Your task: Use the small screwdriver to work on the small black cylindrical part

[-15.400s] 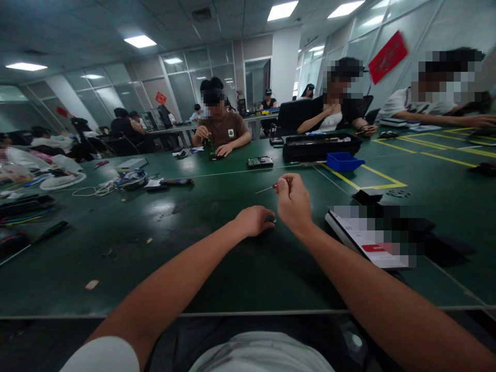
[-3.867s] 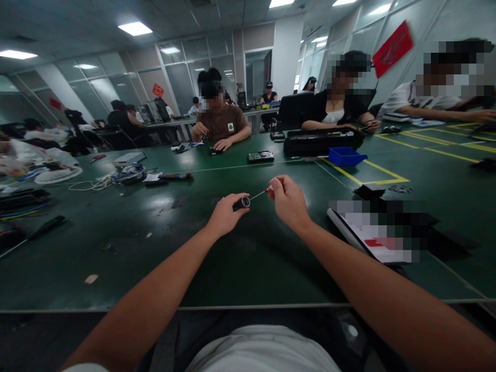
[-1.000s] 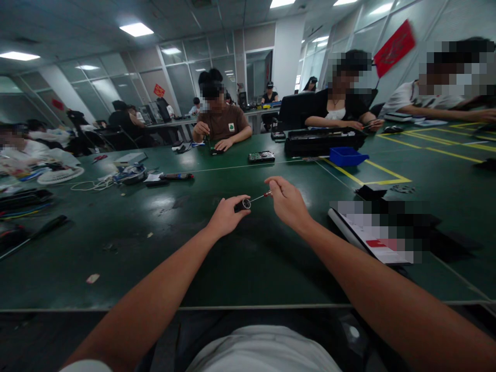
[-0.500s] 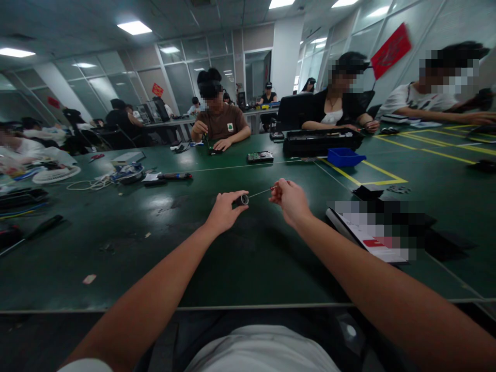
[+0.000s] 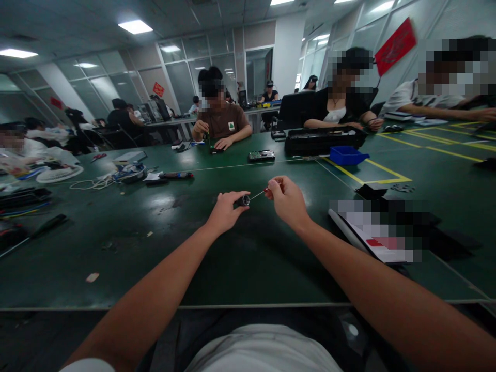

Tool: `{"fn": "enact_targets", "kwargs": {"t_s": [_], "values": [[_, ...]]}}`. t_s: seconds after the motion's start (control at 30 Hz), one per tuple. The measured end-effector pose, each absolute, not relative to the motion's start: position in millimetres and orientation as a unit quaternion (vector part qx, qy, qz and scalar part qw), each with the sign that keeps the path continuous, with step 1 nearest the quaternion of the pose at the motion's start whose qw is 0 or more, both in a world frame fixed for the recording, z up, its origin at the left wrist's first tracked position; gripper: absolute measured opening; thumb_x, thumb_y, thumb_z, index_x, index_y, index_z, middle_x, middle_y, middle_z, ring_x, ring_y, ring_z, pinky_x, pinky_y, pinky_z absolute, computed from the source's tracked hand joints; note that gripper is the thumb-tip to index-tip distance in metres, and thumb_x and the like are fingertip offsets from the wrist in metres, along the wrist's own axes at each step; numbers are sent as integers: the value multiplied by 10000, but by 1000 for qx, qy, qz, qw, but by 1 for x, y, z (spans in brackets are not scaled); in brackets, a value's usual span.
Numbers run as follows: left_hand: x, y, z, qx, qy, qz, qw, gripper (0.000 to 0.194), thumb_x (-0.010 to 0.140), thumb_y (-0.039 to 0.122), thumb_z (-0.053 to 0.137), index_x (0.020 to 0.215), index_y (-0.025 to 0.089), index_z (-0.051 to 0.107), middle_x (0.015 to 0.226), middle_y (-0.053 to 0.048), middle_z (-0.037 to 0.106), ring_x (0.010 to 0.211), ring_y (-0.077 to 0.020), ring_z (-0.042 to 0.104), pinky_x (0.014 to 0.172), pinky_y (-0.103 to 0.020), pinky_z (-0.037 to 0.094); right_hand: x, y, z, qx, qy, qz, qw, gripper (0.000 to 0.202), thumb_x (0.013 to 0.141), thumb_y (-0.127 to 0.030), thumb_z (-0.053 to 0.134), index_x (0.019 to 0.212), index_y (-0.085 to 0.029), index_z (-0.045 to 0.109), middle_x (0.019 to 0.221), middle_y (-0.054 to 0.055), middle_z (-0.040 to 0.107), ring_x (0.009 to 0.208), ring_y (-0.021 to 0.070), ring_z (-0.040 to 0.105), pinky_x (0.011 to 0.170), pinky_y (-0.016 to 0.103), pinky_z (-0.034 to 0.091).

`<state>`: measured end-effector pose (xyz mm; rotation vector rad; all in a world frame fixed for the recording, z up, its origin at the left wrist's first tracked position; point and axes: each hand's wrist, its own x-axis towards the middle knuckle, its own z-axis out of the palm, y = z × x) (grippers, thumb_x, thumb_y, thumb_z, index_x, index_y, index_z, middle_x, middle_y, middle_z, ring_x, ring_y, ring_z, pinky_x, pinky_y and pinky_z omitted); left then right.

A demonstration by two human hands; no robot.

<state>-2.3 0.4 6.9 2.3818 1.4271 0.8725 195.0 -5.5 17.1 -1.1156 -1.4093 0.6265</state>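
Note:
My left hand [image 5: 223, 216] is closed around a small dark cylindrical part [image 5: 245, 200], gripped between thumb and fingers above the green table [image 5: 248, 258]. Its round open end with a silvery rim faces right. In my right hand [image 5: 290, 202] is a thin screwdriver [image 5: 257, 195], its red handle pinched in the fingertips. The slim metal shaft slants down to the left and meets the open end of the part. Whether the tip sits inside it or only touches the rim, I cannot tell.
Right of my arms lie a notebook [image 5: 372, 237] and black pieces [image 5: 449, 237]. Farther back are a blue bin [image 5: 346, 156], a long black casing [image 5: 325, 140] and a hard drive [image 5: 261, 155]. A dark pen-like tool [image 5: 174, 176] lies left. Co-workers sit across the table.
My right hand has shifted the screwdriver's red handle nearer to the cylindrical part, so less shaft shows between them. My left hand keeps its hold. The view has turned slightly.

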Motion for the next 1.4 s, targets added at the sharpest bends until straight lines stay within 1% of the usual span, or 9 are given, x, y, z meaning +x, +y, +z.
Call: {"fn": "enact_targets", "kwargs": {"t_s": [0.13, 0.23, 0.37, 0.47, 0.63, 0.83, 1.03, 1.17, 1.4], "values": [[-2, 0, 6, 812, 489, 293, 125, 422, 881, 247, 674, 1300, 283, 638, 1211, -61, 701, 1153, -261, 599, 1144, -552, 282, 194, -12, 21, -488, -626, 212, 570, 206, 971, -398, 463, 934, -224, 568, 798, 33, 690, 761, 200, 664, 734, 359, 477], [-1, 0, 5, 809, 493, 292, 132, 418, 887, 253, 666, 1302, 290, 639, 1235, -61, 698, 1182, -262, 596, 1171, -571, 243, 195, -11, 20, -488, -629, 213, 566, 208, 971, -402, 462, 928, -228, 567, 793, 31, 689, 755, 199, 662, 729, 357, 475], [-1, 1, 5, 801, 501, 296, 140, 419, 885, 258, 667, 1301, 288, 640, 1296, -61, 681, 1215, -268, 590, 1182, -572, 238, 197, -3, 16, -492, -586, 291, 575, 223, 947, -408, 472, 875, -221, 571, 739, 17, 665, 673, 177, 630, 660, 332, 483], [-1, 1, 5, 801, 497, 300, 144, 421, 882, 262, 672, 1301, 283, 641, 1305, -59, 680, 1220, -272, 592, 1183, -571, 239, 199, -1, 15, -492, -586, 277, 581, 225, 947, -411, 482, 889, -218, 581, 762, 19, 676, 702, 178, 642, 676, 334, 488], [-1, 2, 4, 801, 494, 305, 146, 412, 881, 256, 671, 1293, 267, 647, 1296, -62, 687, 1201, -265, 608, 1144, -515, 333, 199, -6, 19, -479, -596, 264, 588, 227, 955, -417, 481, 895, -222, 582, 774, 23, 682, 714, 180, 649, 688, 339, 493], [-1, 1, 4, 802, 499, 297, 140, 417, 887, 280, 667, 1303, 292, 638, 1316, -55, 675, 1239, -276, 587, 1175, -566, 267, 198, -7, 19, -475, -617, 241, 579, 228, 964, -425, 474, 932, -225, 578, 791, 23, 691, 741, 185, 662, 718, 348, 491], [-2, 2, 4, 799, 502, 302, 136, 414, 886, 264, 667, 1298, 290, 639, 1326, -60, 668, 1240, -276, 585, 1176, -566, 266, 198, -6, 18, -471, -610, 270, 577, 236, 958, -428, 477, 905, -222, 580, 768, 26, 681, 706, 185, 651, 685, 346, 493], [-3, 2, 3, 803, 495, 302, 137, 423, 887, 268, 665, 1308, 295, 634, 1311, -59, 673, 1233, -276, 588, 1167, -569, 279, 199, -7, 19, -467, -602, 250, 597, 227, 962, -424, 478, 930, -222, 576, 796, 29, 688, 731, 184, 655, 699, 344, 489], [-2, 0, 6, 799, 497, 305, 142, 421, 891, 261, 664, 1310, 278, 629, 1341, -63, 662, 1254, -271, 576, 1184, -564, 241, 197, -7, 17, -464, -624, 265, 571, 224, 966, -417, 474, 920, -222, 576, 786, 27, 688, 728, 190, 665, 695, 350, 495]]}}
